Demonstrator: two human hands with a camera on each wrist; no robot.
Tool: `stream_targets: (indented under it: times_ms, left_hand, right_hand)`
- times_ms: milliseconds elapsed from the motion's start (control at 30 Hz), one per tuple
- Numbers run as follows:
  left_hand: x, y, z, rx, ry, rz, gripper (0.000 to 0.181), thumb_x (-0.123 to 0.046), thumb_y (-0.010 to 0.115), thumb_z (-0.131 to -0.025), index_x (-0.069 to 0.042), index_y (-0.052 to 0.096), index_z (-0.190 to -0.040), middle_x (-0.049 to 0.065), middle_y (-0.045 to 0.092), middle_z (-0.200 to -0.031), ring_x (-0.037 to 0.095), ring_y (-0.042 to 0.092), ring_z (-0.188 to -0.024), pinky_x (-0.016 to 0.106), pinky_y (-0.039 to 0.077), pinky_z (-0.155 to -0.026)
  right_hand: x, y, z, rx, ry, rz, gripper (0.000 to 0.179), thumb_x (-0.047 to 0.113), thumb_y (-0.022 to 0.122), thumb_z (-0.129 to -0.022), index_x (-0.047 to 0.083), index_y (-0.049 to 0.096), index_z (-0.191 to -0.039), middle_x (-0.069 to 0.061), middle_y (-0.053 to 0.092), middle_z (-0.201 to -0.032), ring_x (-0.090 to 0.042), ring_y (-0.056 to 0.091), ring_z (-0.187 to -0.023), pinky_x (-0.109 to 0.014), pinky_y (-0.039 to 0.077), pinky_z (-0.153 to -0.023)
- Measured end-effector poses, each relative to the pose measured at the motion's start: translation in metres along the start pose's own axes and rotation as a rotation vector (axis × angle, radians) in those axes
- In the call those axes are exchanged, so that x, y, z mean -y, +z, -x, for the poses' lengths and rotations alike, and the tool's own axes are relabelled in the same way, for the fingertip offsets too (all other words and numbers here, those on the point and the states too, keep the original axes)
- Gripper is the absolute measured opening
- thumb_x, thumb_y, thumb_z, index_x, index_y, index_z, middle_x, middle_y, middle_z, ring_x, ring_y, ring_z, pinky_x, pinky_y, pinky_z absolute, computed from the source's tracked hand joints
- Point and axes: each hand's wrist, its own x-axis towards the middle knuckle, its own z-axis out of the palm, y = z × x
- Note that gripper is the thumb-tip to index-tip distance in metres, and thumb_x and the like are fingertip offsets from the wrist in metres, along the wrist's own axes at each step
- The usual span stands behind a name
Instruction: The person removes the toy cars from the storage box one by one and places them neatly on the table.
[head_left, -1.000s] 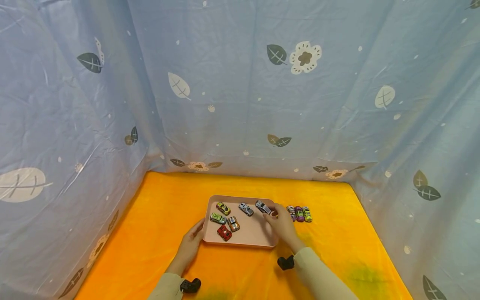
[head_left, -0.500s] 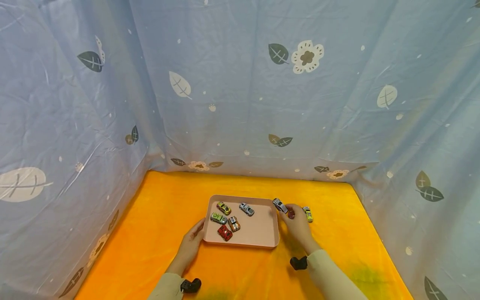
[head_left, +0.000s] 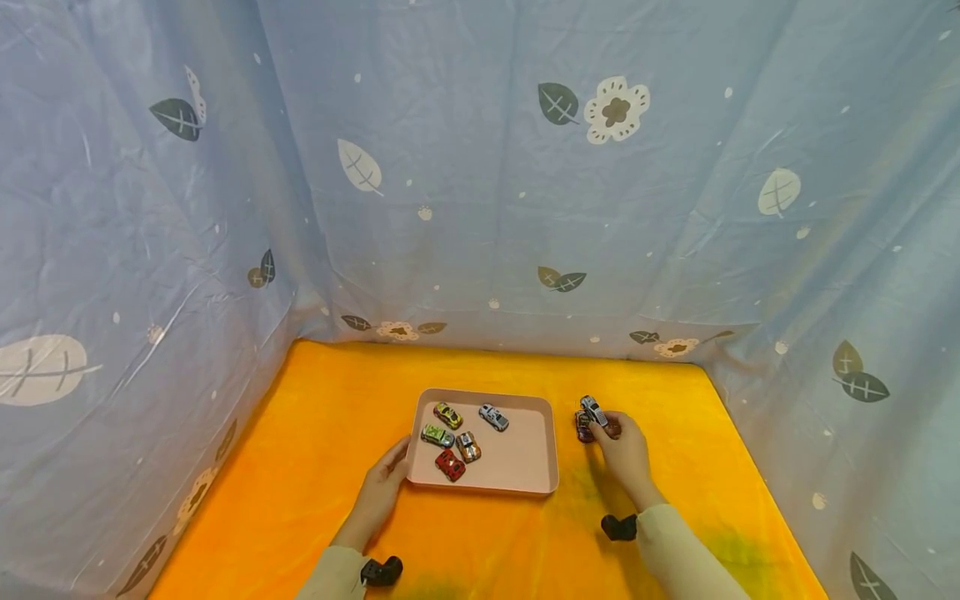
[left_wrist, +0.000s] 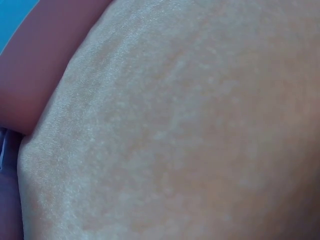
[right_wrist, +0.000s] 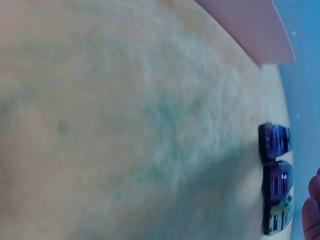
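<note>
In the head view my right hand (head_left: 626,458) pinches a silver-grey toy car (head_left: 593,410) over a row of toy cars on the cloth, partly covering them. The right wrist view shows that row: a dark car (right_wrist: 274,141), a purple car (right_wrist: 278,181) and a yellow car (right_wrist: 278,218), close side by side, with my fingertips (right_wrist: 311,212) at the right edge. My left hand (head_left: 377,497) holds the left edge of a pink tray (head_left: 517,490). Inside lie a pale grey car (head_left: 493,418), a red car (head_left: 450,466), an orange-and-white car (head_left: 468,447) and two yellow-green cars (head_left: 437,436).
A yellow-orange cloth (head_left: 480,542) covers the tabletop. Blue patterned curtains (head_left: 465,250) enclose it at the back and both sides. The tray's wall (left_wrist: 45,65) crosses the upper left of the left wrist view.
My right hand has carried the silver-grey car out from the tray's upper right corner, rightward to the row on the cloth. My left hand and the tray have stayed in place.
</note>
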Motion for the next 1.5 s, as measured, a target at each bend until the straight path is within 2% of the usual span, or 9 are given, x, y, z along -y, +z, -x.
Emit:
stream_targets:
  times_ms: [367,500,700,1067,1300,1500]
  left_hand:
    - [0.001,-0.001,-0.001,0.002,0.003,-0.008,0.046,-0.013,0.046,-0.104,-0.017,0.041,-0.149,0.009,0.04,-0.15,0.029,0.033,-0.138,0.047,0.029,-0.112]
    - [0.001,-0.001,-0.001,0.004,-0.002,-0.011,0.046,-0.014,0.046,-0.104,-0.017,0.04,-0.149,0.009,0.039,-0.15,0.029,0.033,-0.139,0.047,0.029,-0.112]
    - [0.001,-0.001,-0.001,0.004,-0.006,-0.002,0.046,-0.014,0.046,-0.104,-0.019,0.04,-0.149,0.007,0.039,-0.151,0.027,0.033,-0.139,0.046,0.029,-0.112]
    - [0.001,0.0,-0.001,0.003,-0.001,0.005,0.045,-0.013,0.045,-0.104,-0.019,0.041,-0.149,0.007,0.04,-0.15,0.027,0.034,-0.138,0.045,0.03,-0.111]
    - [-0.002,0.0,0.001,0.001,-0.009,0.014,0.045,-0.012,0.045,-0.104,-0.019,0.041,-0.149,0.008,0.04,-0.15,0.028,0.034,-0.138,0.046,0.029,-0.112]
    - [-0.003,-0.001,0.001,0.002,-0.011,0.002,0.046,-0.014,0.046,-0.104,-0.017,0.04,-0.149,0.009,0.04,-0.15,0.029,0.034,-0.138,0.046,0.03,-0.111]
  right_hand:
    - [-0.019,-0.017,-0.003,-0.054,0.086,-0.005,0.049,0.034,0.061,-0.096,0.0,0.053,-0.131,-0.019,0.056,-0.121,-0.03,0.054,-0.101,-0.04,0.051,-0.077]
    - [-0.027,-0.02,-0.002,-0.091,0.113,-0.016,0.048,0.032,0.06,-0.097,-0.003,0.052,-0.129,-0.021,0.056,-0.119,-0.031,0.055,-0.099,-0.038,0.05,-0.077]
    - [-0.039,-0.024,0.002,-0.117,0.172,-0.068,0.052,0.035,0.057,-0.098,-0.005,0.049,-0.13,-0.024,0.055,-0.116,-0.035,0.056,-0.103,-0.047,0.05,-0.085]
    - [-0.06,-0.033,0.001,-0.068,0.254,0.006,0.06,0.044,0.051,-0.098,-0.008,0.047,-0.127,-0.027,0.053,-0.115,-0.039,0.051,-0.102,-0.053,0.045,-0.087]
    - [-0.059,-0.032,-0.001,-0.082,0.264,-0.01,0.057,0.042,0.057,-0.096,-0.005,0.051,-0.126,-0.024,0.055,-0.115,-0.039,0.052,-0.104,-0.052,0.045,-0.088]
    - [-0.055,-0.031,-0.001,-0.056,0.285,-0.022,0.058,0.044,0.058,-0.095,-0.004,0.051,-0.128,-0.023,0.055,-0.118,-0.039,0.051,-0.106,-0.052,0.044,-0.089]
